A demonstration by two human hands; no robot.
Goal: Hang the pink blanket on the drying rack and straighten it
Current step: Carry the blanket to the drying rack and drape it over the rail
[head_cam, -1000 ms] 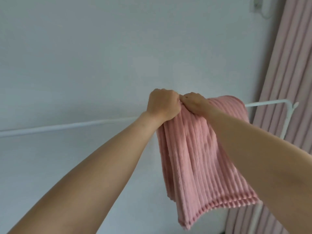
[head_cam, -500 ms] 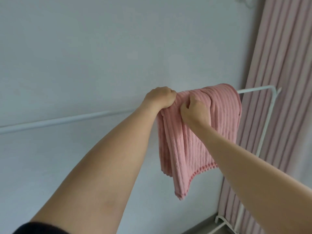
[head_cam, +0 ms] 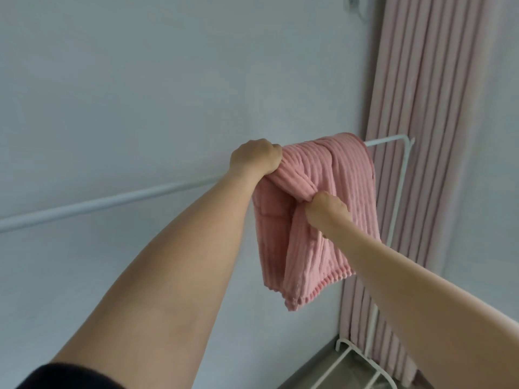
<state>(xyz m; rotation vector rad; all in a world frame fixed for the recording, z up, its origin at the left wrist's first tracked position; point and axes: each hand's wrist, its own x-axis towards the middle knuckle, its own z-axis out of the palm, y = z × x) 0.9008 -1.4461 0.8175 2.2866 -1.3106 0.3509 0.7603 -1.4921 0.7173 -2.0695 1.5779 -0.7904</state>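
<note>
My right hand (head_cam: 327,210) pinches a bunched fold of the ribbed pink fleece blanket (head_cam: 317,220); at its ten o'clock, my left hand (head_cam: 254,158) grips the blanket's top edge, draped over the white metal drying rack (head_cam: 393,140).

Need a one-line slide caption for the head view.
Left hand holds the pink blanket on the white rack rail while the right hand pinches a fold lower down, by a pink curtain.
</note>
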